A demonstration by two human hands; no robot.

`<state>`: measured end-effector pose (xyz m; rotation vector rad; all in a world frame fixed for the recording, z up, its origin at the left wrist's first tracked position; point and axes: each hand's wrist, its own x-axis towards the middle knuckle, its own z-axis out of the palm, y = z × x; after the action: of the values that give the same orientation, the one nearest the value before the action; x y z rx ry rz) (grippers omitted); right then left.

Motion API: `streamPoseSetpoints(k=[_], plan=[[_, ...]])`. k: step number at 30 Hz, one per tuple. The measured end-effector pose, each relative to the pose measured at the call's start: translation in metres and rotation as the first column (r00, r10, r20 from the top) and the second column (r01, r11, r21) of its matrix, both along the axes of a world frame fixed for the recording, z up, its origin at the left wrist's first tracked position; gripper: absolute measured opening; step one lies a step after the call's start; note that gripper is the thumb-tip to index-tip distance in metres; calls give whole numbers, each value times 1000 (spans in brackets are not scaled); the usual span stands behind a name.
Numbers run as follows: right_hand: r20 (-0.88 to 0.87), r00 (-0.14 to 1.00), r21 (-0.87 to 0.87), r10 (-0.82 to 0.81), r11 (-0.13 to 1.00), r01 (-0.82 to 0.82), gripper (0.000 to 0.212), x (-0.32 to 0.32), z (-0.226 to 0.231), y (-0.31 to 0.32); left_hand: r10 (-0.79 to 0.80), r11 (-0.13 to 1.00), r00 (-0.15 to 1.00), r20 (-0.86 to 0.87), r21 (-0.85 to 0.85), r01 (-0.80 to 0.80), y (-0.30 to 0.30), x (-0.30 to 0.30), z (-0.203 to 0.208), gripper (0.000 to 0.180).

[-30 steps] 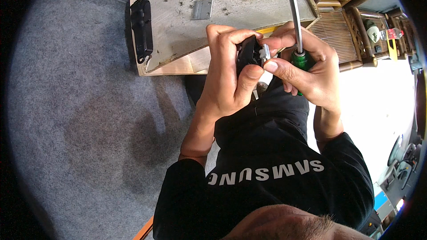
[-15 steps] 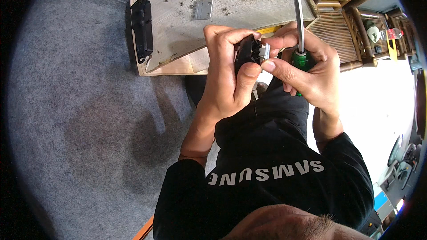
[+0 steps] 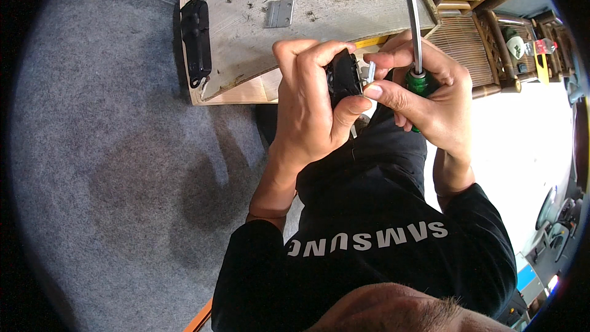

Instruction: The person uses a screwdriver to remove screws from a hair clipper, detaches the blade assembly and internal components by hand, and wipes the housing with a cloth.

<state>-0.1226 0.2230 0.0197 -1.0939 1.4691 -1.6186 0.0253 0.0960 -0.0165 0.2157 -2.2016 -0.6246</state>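
In the head view, before the table (image 3: 243,52), the left hand (image 3: 305,98) grips a black part (image 3: 346,79), long axis nearly upright, inner edge facing right. The right hand (image 3: 435,89) pinches an upright metal piece (image 3: 371,72) and clasps a screwdriver (image 3: 413,27), shaft pointing up, slightly left.

A hand could pass over the carpet (image 3: 123,117) left of the left hand (image 3: 307,95), or across the middle of the board (image 3: 359,9) between the flat metal blade (image 3: 279,13) and the screwdriver (image 3: 414,31), whose shaft rises from the right hand (image 3: 439,92) and bars the upper right. The black housing (image 3: 344,77) and small metal piece (image 3: 371,72) crowd the narrow gap between both hands; the black hair clipper (image 3: 196,40) obstructs the board's left edge.
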Motion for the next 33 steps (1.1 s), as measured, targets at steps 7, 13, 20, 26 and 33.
streamPoseSetpoints(k=[7,13,20,26,33], plan=[[3,1000,1,14,1000,-14,22,0,0,1,98,994,994,48,-60,-95,5,4,-1,79],[30,999,27,19,999,-19,23,0,4,3,99,983,994,49,-163,-90,3,4,-1,83],[-33,998,-45,45,998,-47,24,-1,0,3,52,996,997,-54,-76,-56,-2,0,-2,77],[11,1000,29,7,1000,-7,27,-1,2,2,58,995,997,-58,-82,-63,-3,0,-4,77],[-14,1000,13,-4,1000,5,28,-2,1,1,58,998,998,17,-25,-58,2,3,0,79]])
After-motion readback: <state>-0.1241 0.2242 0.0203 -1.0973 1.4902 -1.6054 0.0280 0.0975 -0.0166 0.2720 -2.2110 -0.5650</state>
